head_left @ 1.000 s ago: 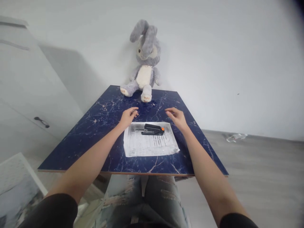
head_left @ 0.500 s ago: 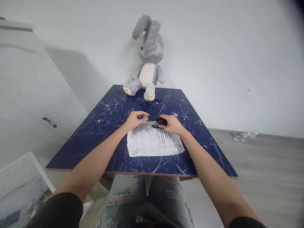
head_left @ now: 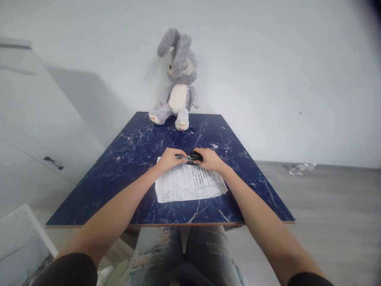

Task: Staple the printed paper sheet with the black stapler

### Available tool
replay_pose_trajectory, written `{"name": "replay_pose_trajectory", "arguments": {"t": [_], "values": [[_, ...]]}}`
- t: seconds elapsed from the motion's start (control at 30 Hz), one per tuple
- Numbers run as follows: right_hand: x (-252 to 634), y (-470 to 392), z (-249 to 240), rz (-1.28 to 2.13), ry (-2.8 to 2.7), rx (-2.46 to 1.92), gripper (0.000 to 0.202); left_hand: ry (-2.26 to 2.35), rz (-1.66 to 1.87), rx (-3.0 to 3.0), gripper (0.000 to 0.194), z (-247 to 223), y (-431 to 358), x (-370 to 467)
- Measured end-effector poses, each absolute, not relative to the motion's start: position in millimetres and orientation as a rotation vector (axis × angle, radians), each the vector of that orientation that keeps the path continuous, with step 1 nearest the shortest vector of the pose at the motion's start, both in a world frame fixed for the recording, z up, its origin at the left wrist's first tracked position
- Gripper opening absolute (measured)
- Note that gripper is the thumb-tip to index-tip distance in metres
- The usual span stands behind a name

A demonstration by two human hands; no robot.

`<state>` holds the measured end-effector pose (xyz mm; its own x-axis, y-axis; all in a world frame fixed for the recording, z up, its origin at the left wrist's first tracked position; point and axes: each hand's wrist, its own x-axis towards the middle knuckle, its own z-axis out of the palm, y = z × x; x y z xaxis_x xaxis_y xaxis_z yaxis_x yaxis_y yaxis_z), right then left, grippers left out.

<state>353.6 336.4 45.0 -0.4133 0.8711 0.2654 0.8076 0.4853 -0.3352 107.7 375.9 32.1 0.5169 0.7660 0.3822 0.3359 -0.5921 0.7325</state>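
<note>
My right hand [head_left: 209,159] is closed around the black body of a stapler [head_left: 196,157], above the far edge of a printed sheet of paper [head_left: 190,184]. My left hand [head_left: 171,158] has its thumb and fingers pinched at the stapler's left end, where metal parts show. Whether a small piece such as staples sits between those fingertips cannot be made out. The paper lies on the table, a little creased, with its far edge under the hands.
The dark blue marbled table [head_left: 119,174] fills the middle. A grey plush rabbit [head_left: 178,91] sits at its far edge against the wall. A small pale scrap [head_left: 214,146] lies beyond my right hand. On the left stands a white cabinet [head_left: 35,119]; clear plastic [head_left: 302,169] lies on the floor at right.
My left hand has moved in against the stapler's metal end, closing the gap between its fingertips and the stapler. The whole view has shifted slightly.
</note>
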Motion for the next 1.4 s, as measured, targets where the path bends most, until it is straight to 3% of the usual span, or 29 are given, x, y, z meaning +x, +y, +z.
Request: {"name": "replay_pose_trajectory", "arguments": {"t": [0.97,1.2,1.4], "values": [[353.3,338.1,44.6,0.234,-2.337,-1.376,0.030,0.791,0.862,2.197,0.006,26.6,387.2,104.0],[353.9,338.1,44.8,0.306,-2.309,-1.354,0.025,0.671,0.644,2.168,0.018,33.2,406.2,65.8],[344.2,333.3,43.7,0.371,-2.292,-1.234,0.025,0.715,0.764,2.119,0.033,31.7,392.3,93.3]]}}
